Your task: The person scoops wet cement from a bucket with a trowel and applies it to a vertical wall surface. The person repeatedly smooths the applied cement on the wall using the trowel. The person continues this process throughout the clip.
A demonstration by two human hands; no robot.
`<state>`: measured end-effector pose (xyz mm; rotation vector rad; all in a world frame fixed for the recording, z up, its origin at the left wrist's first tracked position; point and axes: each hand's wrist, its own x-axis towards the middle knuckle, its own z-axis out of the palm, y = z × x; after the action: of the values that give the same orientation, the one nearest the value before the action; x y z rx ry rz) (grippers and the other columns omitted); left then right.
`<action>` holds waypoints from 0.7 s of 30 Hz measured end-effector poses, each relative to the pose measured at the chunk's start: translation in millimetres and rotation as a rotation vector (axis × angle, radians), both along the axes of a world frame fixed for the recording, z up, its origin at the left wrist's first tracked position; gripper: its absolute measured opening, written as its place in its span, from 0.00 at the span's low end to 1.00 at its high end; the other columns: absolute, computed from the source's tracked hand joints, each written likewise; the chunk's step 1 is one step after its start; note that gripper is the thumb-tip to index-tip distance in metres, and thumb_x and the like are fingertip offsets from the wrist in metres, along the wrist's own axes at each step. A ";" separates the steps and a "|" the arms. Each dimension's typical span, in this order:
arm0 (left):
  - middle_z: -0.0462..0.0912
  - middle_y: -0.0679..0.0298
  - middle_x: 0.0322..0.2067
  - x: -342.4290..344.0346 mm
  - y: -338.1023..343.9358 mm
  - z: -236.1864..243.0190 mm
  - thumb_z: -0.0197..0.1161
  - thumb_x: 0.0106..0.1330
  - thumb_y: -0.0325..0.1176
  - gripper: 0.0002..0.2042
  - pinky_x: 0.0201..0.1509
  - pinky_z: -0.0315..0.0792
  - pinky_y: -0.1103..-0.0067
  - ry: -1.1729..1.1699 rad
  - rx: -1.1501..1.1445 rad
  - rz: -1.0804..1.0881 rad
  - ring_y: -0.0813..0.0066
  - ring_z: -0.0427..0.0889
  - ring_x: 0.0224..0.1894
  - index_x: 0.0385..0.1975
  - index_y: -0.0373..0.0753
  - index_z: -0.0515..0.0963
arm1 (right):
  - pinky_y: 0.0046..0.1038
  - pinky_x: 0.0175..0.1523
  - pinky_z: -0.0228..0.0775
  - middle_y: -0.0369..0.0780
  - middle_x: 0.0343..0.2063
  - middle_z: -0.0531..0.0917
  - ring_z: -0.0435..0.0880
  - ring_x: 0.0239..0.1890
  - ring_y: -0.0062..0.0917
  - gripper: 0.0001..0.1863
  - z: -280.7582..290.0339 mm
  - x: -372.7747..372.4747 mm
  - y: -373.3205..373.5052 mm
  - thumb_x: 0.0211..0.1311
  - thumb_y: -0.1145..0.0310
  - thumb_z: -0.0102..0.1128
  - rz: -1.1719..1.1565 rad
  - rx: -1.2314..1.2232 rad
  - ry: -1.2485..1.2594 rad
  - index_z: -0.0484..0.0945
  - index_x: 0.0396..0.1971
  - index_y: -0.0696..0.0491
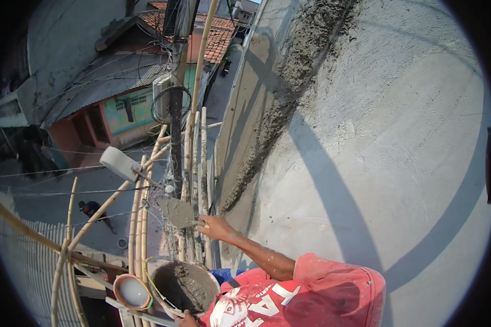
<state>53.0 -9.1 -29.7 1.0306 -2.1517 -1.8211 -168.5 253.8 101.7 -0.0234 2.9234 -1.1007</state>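
Note:
My right hand (215, 228) is closed round the handle of a trowel (177, 212), its arm stretched out from a red sleeve. Grey mortar covers the trowel's blade, which is held out in the air left of the wall. Low in the view, my left hand (186, 319) grips the rim of a bucket (210, 279); part of that hand is hidden by my shirt. Wet grey mortar (185, 286) lies inside the bucket. Beside it on the left stands a smaller round pail (132, 291) with cloudy whitish liquid.
Plastered wall (420, 141) fills the right side, with a rough mortar strip (278, 109) along its edge. Bamboo poles (139, 218), cables and a utility pole (176, 120) rise on the left. A person (93, 211) stands far below on the ground.

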 end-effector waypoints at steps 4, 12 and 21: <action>0.74 0.48 0.41 14.2 -8.4 -2.4 0.59 0.41 0.24 0.27 0.50 0.65 0.74 -0.148 -0.077 0.013 0.58 0.74 0.43 0.47 0.23 0.67 | 0.37 0.37 0.71 0.46 0.27 0.81 0.80 0.32 0.41 0.18 -57.4 40.3 -38.9 0.46 0.57 0.59 0.662 0.402 -0.389 0.77 0.30 0.56; 0.69 0.70 0.22 1.2 21.1 46.0 0.55 0.49 0.21 0.10 0.26 0.62 0.84 -0.061 0.190 -0.018 0.84 0.65 0.23 0.33 0.31 0.70 | 0.29 0.26 0.69 0.40 0.18 0.79 0.80 0.23 0.28 0.07 -146.9 65.8 -78.1 0.45 0.68 0.52 0.990 0.726 0.075 0.77 0.16 0.52; 0.72 0.69 0.26 11.4 21.4 54.9 0.55 0.49 0.22 0.13 0.32 0.65 0.83 -0.124 0.203 0.046 0.81 0.69 0.27 0.37 0.31 0.71 | 0.36 0.33 0.72 0.46 0.21 0.80 0.81 0.28 0.37 0.14 -150.1 99.7 -69.9 0.46 0.54 0.57 0.970 0.495 -0.324 0.80 0.22 0.51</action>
<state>64.5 12.2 25.2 1.2561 -2.0216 -2.0376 -68.8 183.8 -48.4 -1.0012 2.2837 -0.1964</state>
